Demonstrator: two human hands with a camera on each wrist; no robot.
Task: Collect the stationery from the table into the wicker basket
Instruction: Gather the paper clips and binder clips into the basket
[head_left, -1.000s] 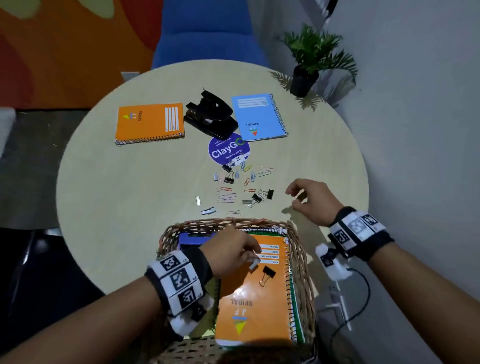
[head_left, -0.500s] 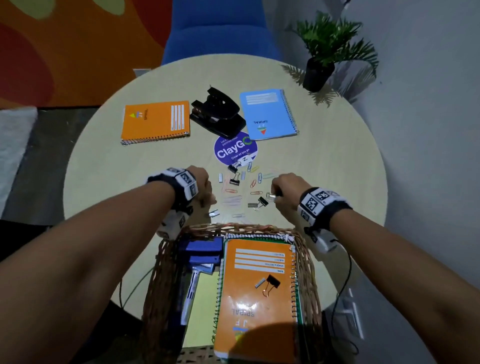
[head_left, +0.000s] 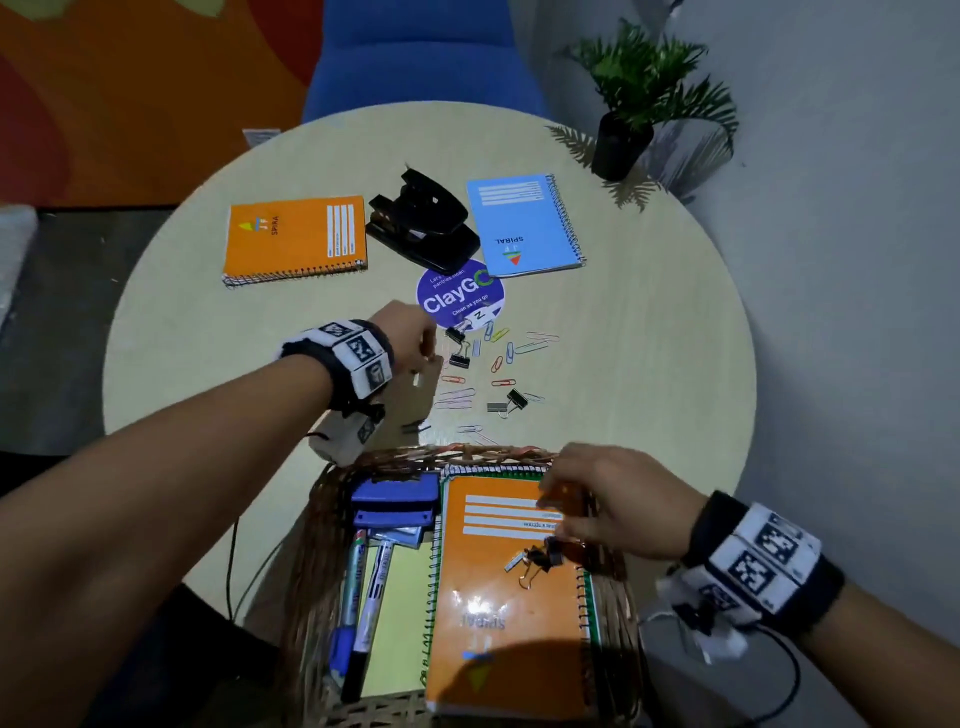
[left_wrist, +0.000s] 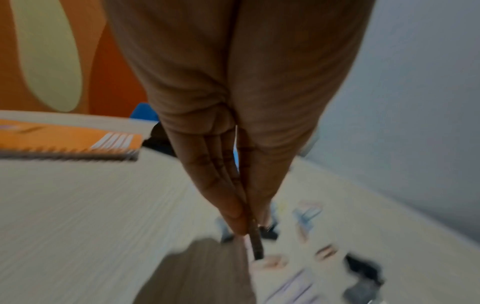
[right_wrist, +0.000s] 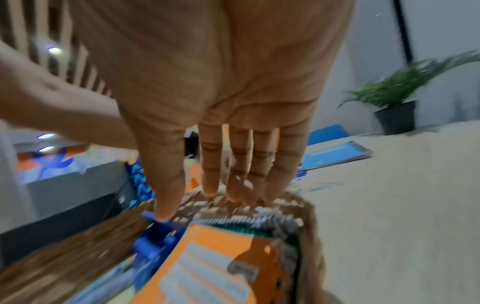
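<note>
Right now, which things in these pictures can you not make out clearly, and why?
- Left hand: the head view shows only its back; the left wrist view is motion-blurred, so whether it pinches a clip is unclear.
- Paper clips: too small in the head view to count surely.
- Wicker basket: its near end is cut off by the bottom edge.
- Green notebook: only its edge shows under the orange one.

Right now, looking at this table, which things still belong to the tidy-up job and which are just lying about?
Job:
orange notebook
blue notebook
hole punch
paper clips
binder clips
wicker basket, where they go

Lying about:
potted plant
ClayGo sticker
blue chair
</note>
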